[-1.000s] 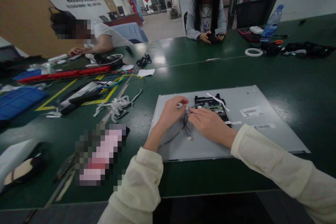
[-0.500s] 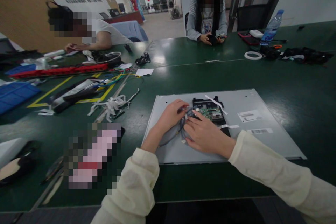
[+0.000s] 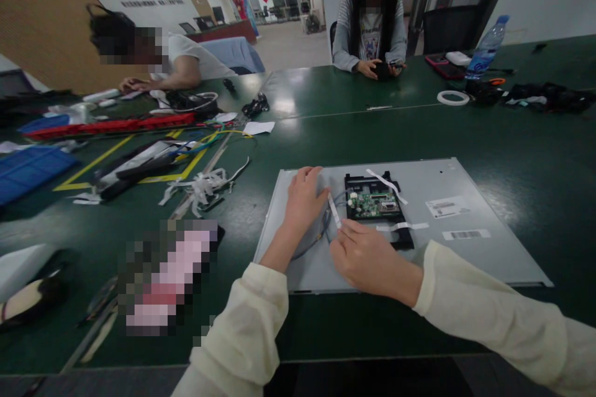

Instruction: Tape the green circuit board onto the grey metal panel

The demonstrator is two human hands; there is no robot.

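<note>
A flat grey metal panel (image 3: 470,198) lies before me, with a green circuit board (image 3: 372,205) in a black bracket (image 3: 404,237) on it. My right hand (image 3: 367,254) is closed, pinching the lower end of a short white tape strip (image 3: 334,211) over the panel's left part. Its upper end meets the thumb of my left hand (image 3: 303,201), which rests on the panel with fingers apart. Beneath the hands, a thin grey cable (image 3: 307,251) loops across the panel, partly hidden. Two more white strips, an upper tape (image 3: 386,185) and a lower tape (image 3: 407,226), cross the bracket.
Left of the panel lie crumpled white strips (image 3: 205,189) and a phone-like object (image 3: 174,279), pixelated. Blue bins (image 3: 35,167) and cables stand farther left. Across the table are two people, a tape roll (image 3: 452,98) and a water bottle (image 3: 487,49).
My right hand has drawn back toward me, stretching the white strip into view and uncovering the circuit board. My left hand has flattened, its fingers opening from a pinch. The view has shifted slightly.
</note>
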